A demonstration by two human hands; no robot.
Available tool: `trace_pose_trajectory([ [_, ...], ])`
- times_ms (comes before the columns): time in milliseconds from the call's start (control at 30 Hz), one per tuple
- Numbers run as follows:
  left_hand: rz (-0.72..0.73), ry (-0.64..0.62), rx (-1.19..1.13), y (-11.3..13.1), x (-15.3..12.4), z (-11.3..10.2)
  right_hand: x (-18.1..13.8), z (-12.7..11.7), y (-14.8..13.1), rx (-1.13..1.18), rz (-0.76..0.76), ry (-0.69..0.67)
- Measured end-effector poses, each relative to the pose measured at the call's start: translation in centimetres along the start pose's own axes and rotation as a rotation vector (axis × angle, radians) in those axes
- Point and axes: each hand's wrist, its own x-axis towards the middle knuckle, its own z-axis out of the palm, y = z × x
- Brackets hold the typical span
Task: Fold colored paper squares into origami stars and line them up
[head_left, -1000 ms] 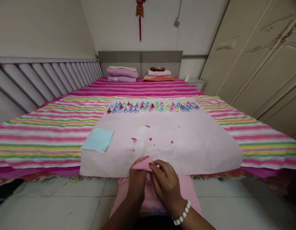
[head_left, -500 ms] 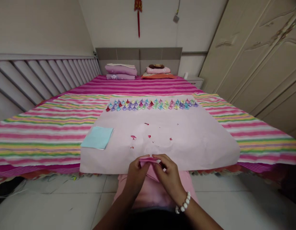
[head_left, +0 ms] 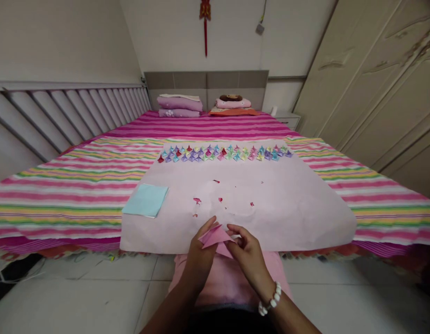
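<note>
Both hands pinch a small pink folded paper just above the near edge of a large pale pink sheet spread on the bed. My left hand grips the paper's left side, fingers curled. My right hand, with a white bead bracelet at the wrist, holds the right side between thumb and fingers. The paper stands up in a pointed, triangular fold. At the sheet's far edge lies a row of several small folded paper shapes in mixed colours.
A stack of light blue paper squares lies at the sheet's left side. Tiny red paper scraps dot the middle. The striped bedspread covers the bed; folded pillows sit by the headboard. A wardrobe stands on the right.
The pink paper has gone from a flattened fold between my fingers to a raised pointed shape. Both hands have stayed at the sheet's near edge, shifting their grip slightly.
</note>
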Motion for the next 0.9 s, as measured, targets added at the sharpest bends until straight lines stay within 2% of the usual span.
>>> trace_pose_trajectory([
  [133,0.018,0.012,0.005,0.0,-0.1,-0.1,-0.2,0.1,-0.2,0.070,0.075,-0.001],
  [333,0.160,0.012,0.137,-0.3,-0.5,-0.6,0.0,-0.3,-1.7,0.074,0.024,0.099],
  [467,0.185,0.051,0.154,-0.5,-0.7,-0.4,-0.1,0.1,-1.7,0.156,0.086,0.141],
  [567,0.199,0.061,0.159,-0.7,-0.7,-0.1,-0.4,0.7,-1.3,0.159,0.132,0.102],
  [767,0.165,0.027,0.216,-0.9,-0.4,-0.2,-0.8,1.0,-1.5,0.164,0.121,0.033],
  [900,0.144,0.010,0.314,0.0,0.0,-0.7,-0.7,0.6,-1.6,0.177,0.124,-0.112],
])
